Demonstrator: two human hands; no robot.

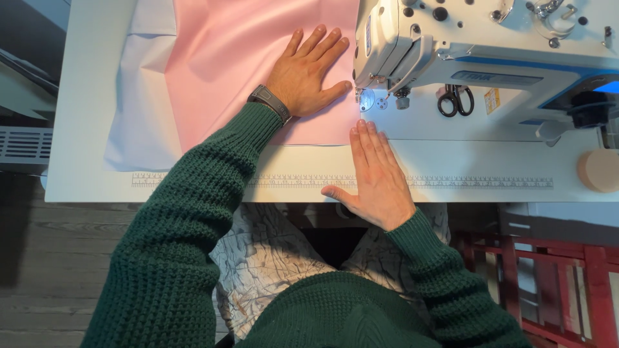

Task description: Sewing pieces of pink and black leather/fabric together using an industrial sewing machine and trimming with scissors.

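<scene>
Left hand (308,76) lies flat, fingers released, on pink fabric (245,58) mid-frame; right hand (377,177) flat, grasping nothing; cloth sits at the sewing machine (490,58) needle, most of it left of the needle.

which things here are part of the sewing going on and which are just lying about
In use: pink fabric, pressed flat by the left hand; sewing machine; right hand at the fabric's edge.

Lying about: scissors, white fabric, printed ruler strip, round beige object.
</scene>
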